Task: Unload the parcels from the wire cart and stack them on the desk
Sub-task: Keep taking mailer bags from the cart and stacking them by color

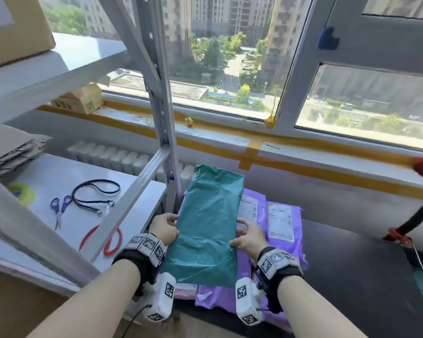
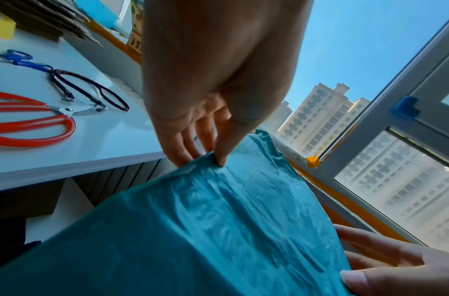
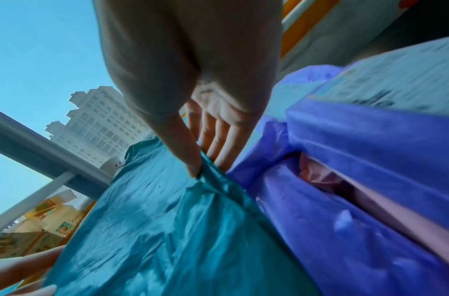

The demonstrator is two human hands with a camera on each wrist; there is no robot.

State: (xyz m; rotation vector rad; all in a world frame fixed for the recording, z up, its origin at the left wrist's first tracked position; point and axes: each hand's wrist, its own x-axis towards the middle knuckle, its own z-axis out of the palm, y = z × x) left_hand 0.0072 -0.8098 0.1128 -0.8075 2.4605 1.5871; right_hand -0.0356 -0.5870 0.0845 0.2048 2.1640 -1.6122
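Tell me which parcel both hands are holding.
The teal parcel, pinched at its side edges by the left hand and right hand; the purple parcels lie beneath, untouched.

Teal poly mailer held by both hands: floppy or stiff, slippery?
The teal plastic mailer parcel probably flexes: its film wrinkles where the left hand and right hand pinch its edges. Glossy film looks somewhat slippery. It holds flat between both hands, so the contents likely add some stiffness.

Bright daylight through a big window [image 1: 230,57] facing apartment towers, gray metal shelving [image 1: 156,98] left, white radiator [image 1: 112,157] below.
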